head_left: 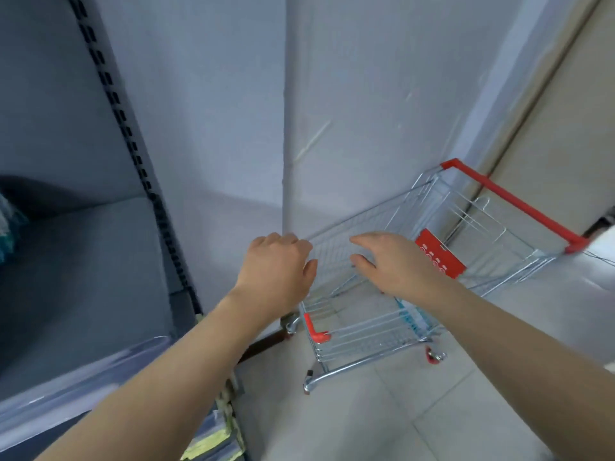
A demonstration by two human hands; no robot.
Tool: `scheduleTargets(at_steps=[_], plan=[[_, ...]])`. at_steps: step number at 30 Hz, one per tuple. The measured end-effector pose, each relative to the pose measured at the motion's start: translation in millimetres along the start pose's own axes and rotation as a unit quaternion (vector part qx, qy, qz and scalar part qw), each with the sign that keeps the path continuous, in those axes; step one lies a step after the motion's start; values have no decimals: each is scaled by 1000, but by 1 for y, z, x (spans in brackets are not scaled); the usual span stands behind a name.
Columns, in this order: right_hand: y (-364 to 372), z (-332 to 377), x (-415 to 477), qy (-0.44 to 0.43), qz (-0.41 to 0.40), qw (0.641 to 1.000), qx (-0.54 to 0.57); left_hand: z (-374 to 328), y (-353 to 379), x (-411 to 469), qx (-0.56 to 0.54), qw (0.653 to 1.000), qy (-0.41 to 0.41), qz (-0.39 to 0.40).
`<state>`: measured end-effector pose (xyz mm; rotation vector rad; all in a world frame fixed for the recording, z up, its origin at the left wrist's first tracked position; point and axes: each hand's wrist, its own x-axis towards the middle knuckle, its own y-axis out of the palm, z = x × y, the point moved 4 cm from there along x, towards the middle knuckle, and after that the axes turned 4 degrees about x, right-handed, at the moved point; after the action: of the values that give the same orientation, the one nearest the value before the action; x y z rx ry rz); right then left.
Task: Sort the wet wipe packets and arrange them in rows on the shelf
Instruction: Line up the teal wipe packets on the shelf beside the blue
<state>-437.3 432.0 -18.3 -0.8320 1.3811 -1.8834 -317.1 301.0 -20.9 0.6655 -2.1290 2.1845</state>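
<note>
Now, left grip (276, 271): fingers curled by cart (366, 341) rim; hold unclear
Right grip (396, 264): fingers apart, over cart
Packets (6, 224): blurred, on shelf (83, 277), well left of both

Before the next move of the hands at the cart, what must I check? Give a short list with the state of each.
1. Left hand free: ok, it holds nothing.
2. Right hand free: ok, fingers spread.
3. Cart in reach: ok, both hands are at its basket.
4. Cart contents: cannot tell, only a blurred teal edge shows.
5. Bare space on the shelf: ok.
</note>
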Motion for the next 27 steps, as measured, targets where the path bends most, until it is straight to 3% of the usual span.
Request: scheduleTargets(at_steps=[8,18,27], plan=[[38,-210,25,93,112,989,4,-105,140,113,-20,991,5,133],[145,-414,101,211,215,952,51,-142,359,247,-71,963,7,260],[288,-553,135,265,321,900,132,-211,572,310,-209,897,-30,389]])
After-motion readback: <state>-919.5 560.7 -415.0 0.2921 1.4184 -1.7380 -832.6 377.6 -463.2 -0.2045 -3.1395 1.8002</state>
